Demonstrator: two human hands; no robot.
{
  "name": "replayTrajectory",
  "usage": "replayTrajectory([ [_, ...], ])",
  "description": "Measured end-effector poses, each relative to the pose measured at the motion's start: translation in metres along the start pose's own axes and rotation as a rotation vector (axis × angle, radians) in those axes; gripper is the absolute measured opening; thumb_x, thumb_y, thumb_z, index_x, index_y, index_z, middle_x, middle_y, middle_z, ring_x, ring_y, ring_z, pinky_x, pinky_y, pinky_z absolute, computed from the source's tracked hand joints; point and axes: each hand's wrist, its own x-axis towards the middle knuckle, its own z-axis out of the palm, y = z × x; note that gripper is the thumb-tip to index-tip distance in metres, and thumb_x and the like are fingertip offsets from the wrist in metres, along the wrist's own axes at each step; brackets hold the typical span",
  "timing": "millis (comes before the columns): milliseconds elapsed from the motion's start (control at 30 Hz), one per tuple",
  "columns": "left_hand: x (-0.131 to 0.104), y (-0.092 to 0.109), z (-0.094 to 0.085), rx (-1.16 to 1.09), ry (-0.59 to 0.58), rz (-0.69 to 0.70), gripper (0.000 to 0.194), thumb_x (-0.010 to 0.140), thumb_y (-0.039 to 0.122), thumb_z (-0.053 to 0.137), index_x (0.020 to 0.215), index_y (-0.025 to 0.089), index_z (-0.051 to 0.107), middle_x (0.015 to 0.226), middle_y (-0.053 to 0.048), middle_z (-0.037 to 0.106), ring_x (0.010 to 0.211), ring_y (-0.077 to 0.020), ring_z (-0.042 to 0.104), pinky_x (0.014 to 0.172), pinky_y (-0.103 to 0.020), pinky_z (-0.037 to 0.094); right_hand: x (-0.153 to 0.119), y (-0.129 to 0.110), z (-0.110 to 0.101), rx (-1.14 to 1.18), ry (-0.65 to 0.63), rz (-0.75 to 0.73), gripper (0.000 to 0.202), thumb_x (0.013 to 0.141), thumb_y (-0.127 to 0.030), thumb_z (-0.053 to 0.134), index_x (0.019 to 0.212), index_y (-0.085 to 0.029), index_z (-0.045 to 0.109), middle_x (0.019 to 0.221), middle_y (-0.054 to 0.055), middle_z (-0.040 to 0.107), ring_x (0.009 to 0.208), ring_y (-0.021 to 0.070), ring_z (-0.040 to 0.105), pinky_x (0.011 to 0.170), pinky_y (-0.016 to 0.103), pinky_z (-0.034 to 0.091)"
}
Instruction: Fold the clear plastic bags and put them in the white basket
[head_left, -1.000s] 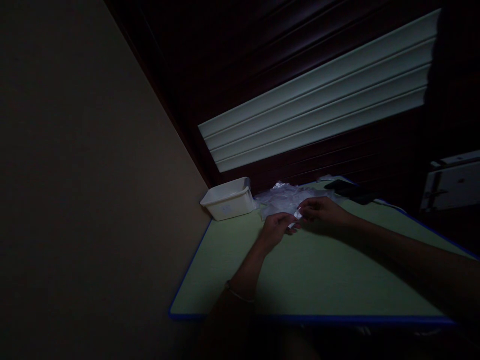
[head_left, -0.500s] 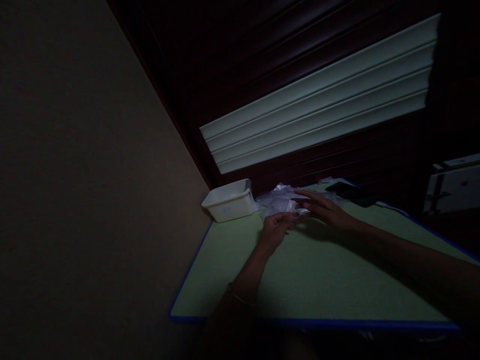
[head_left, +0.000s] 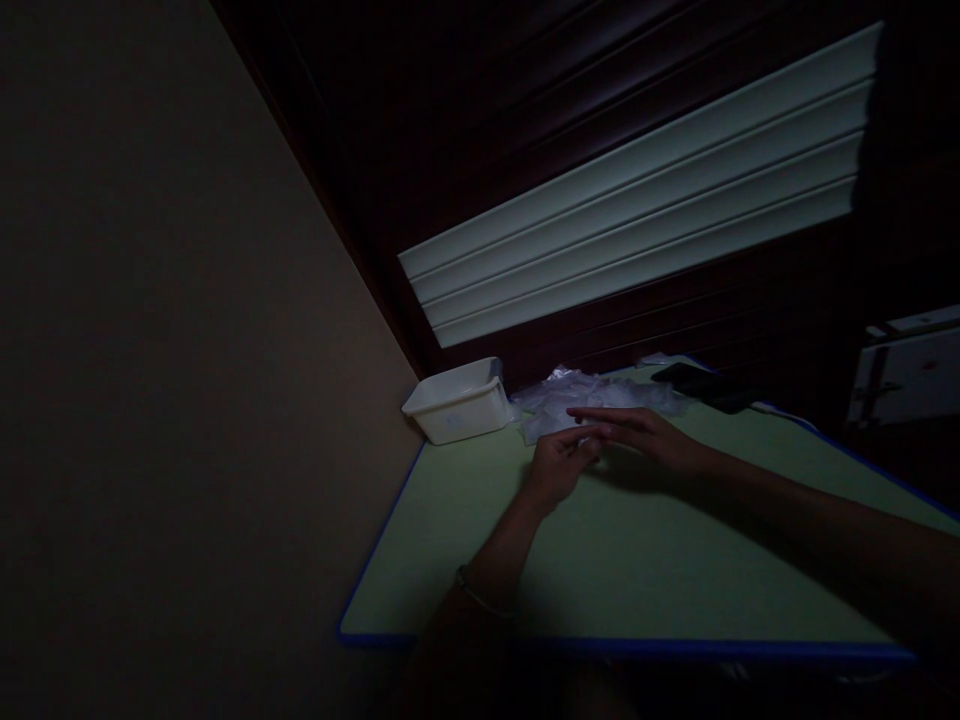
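My left grip point(head_left: 559, 468) is curled, my right grip point(head_left: 645, 432) has straight fingers, near the bags point(head_left: 541, 418). I cannot tell if either holds anything.

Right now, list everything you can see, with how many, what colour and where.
Table: one, pale green with blue edging, below the hands
Tub: one, off-white, far left of the tabletop
Plastic pieces: several, uncountable, clear to whitish, heaped right of the tub
Dark flat object: at least one, black, far right of the heap
Cord: one, whitish, beside it
Slatted panel: one, pale, beyond the table
Wall: one, brownish, left
White object: one, right edge, unclear
Bracelet: one, light, left wrist
Left hand, right hand: fingertips together, before the heap
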Motion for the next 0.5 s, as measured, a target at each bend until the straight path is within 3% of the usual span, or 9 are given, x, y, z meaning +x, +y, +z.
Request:
replayTrajectory([
  [233, -0.001, 0.004, 0.002, 0.03, -0.013, -0.022, 0.056, 0.073, 0.053, 0.073, 0.112, 0.013, 0.071, 0.096, -0.013, 0.073, 0.07, -0.014, 0.061, 0.072, -0.03, 0.046, 0.002, 0.007, -0.005, 0.026, 0.095, -0.062, 0.046, 0.088, -0.055, 0.057, 0.125, -0.029, 0.066, 0.136, 0.007, 0.061, 0.13, 0.0344, 0.049, 0.113, 0.055, 0.029],
  [400, -0.001, 0.004, 0.002, 0.049, 0.02, -0.058, 0.059, 0.073, 0.054, 0.073, 0.115, 0.013, 0.07, 0.096, -0.013, 0.074, 0.069, -0.0138, 0.06, 0.066, -0.027, 0.044, 0.004, 0.019, -0.009, 0.177, 0.137, -0.055, 0.044, 0.09, -0.052, 0.056, 0.131, -0.036, 0.06, 0.143, 0.005, 0.054, 0.135, 0.0318, 0.044, 0.106, 0.054, 0.04],
  [500, 0.0, 0.001, 0.001, 0.047, 0.03, -0.038, 0.056, 0.074, 0.053, 0.072, 0.114, 0.014, 0.07, 0.098, -0.013, 0.073, 0.067, -0.013, 0.06, 0.065, -0.027, 0.044, 0.004, 0.02, -0.009, 0.168, 0.122, -0.06, 0.047, 0.09, -0.054, 0.056, 0.134, -0.037, 0.056, 0.145, 0.003, 0.052, 0.135, 0.0312, 0.044, 0.108, 0.054, 0.039],
])
